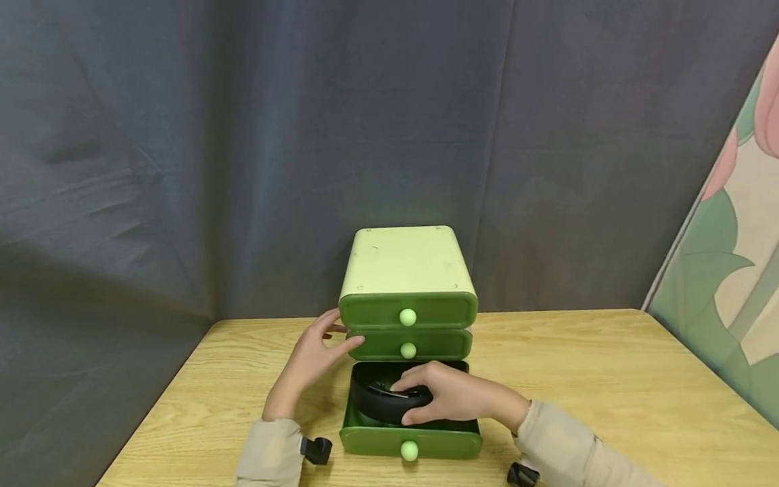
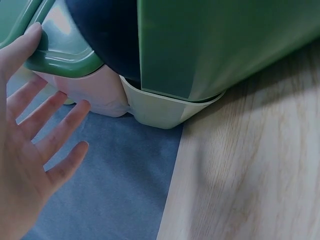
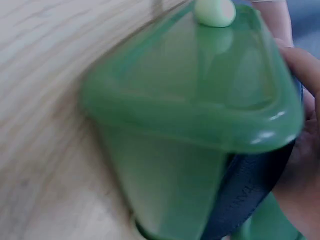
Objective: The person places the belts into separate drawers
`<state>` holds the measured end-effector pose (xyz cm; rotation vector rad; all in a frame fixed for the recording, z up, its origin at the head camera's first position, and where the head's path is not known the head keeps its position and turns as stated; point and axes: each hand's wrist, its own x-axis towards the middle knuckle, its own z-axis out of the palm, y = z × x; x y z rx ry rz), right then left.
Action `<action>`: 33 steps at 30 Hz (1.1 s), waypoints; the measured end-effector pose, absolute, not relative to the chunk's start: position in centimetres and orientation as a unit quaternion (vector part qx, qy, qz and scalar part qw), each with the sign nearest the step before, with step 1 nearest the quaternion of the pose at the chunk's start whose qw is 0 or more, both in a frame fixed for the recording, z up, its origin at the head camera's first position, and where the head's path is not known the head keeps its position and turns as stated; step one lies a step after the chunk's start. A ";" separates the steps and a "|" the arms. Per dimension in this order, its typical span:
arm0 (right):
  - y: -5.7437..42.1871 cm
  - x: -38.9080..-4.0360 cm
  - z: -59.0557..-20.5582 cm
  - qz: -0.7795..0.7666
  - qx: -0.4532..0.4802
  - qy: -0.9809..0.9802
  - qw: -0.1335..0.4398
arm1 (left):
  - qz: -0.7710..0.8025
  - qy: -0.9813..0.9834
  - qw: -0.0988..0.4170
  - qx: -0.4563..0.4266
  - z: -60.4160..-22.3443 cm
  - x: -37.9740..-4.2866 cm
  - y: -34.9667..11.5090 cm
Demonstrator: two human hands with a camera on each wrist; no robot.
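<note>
A coiled black belt (image 1: pixel 383 404) sits inside the pulled-out bottom drawer (image 1: pixel 371 441) of a small green drawer unit (image 1: pixel 410 260). My right hand (image 1: pixel 453 394) pinches the belt's right side, thumb on the outer face and fingers over the inside of the coil. Faint lettering shows on the dark band of the belt (image 3: pixel 245 195) in the right wrist view. At the unit's left side is my left hand (image 1: pixel 316 355), its thumb at the left edge of the middle drawer (image 1: pixel 377 346). The left wrist view shows that hand's fingers (image 2: pixel 62 132) spread and holding nothing.
The unit stands on a wood-grain table (image 1: pixel 578 379), with its top and middle drawers pushed in. Each drawer front has a round pale green knob (image 1: pixel 410 450). A dark grey curtain (image 1: pixel 365 135) hangs behind, and a floral panel (image 1: pixel 730 270) stands on the right.
</note>
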<state>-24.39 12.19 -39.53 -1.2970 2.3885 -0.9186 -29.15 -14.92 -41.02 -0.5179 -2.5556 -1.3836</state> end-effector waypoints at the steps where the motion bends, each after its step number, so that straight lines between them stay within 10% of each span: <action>1: 12.3 -24.4 -39.9 -0.322 -0.449 0.823 0.134 | -0.466 -0.863 0.094 -0.172 -41.1 -29.1 -14.9; 33: 14.7 -24.9 -42.1 -0.466 -0.403 0.770 0.163 | -0.466 -0.866 0.090 -0.158 -40.9 -29.0 -14.8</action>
